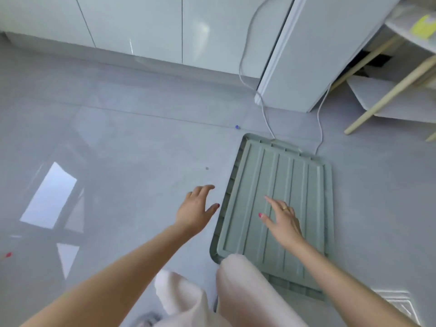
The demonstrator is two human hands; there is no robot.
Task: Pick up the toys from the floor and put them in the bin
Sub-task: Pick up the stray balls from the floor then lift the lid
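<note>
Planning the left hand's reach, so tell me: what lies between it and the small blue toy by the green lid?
In the head view, only bare grey floor separates the left hand from the blue toy; a tiny dark speck sits there.

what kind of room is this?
Probably a home interior, perhaps a kitchen or utility corner: glossy white cabinet doors, shiny grey tiled floor, white trailing power cable, and a pale green ribbed plastic bin lid.

Both bare arms reach forward. The left hand (197, 210) and the right hand (282, 219) have relaxed, spread fingers and hold nothing.
</note>
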